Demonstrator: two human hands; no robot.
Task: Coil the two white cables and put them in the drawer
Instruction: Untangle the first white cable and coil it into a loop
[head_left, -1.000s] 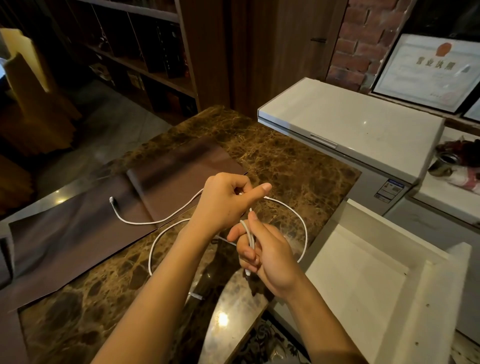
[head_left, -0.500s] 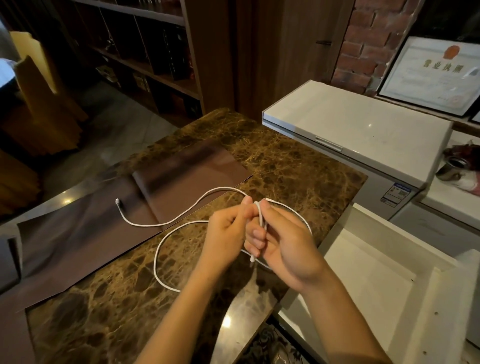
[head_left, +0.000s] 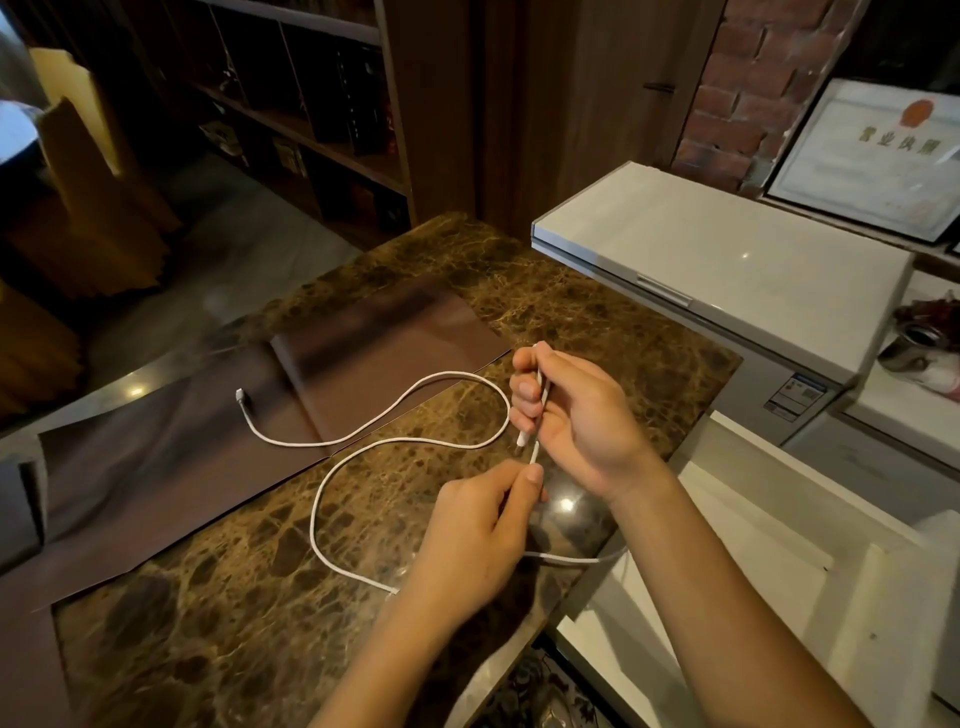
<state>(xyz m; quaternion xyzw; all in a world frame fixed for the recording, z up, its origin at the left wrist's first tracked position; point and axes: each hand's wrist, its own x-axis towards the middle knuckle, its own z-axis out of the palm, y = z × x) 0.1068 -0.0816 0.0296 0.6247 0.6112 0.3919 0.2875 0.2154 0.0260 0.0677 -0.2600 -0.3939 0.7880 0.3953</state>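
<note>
Countertop of brown veined marble (head_left: 545, 322), broad and glossy, spread under both hands. Open white drawer (head_left: 727, 545) just right of the grip, below the counter edge. Dark brown leather mat (head_left: 171, 457) well left of the grip, carrying the far plug end. Thin white charging cable (head_left: 363, 447), lying in one loose S-shaped loop leftward and forward from the grip, long axis roughly left to right across the counter. Only one cable made out for sure; a second not told apart. Right hand (head_left: 582, 415) closed on the cable's near stretch, held almost upright between fingers and thumb, one plug tip poking out below. Left hand (head_left: 478, 530) just beneath, pinched on the same strand with thumb and forefinger. Judged early in coiling: slack all to the left, so the left hand nearer for drawing in the next turn.
</note>
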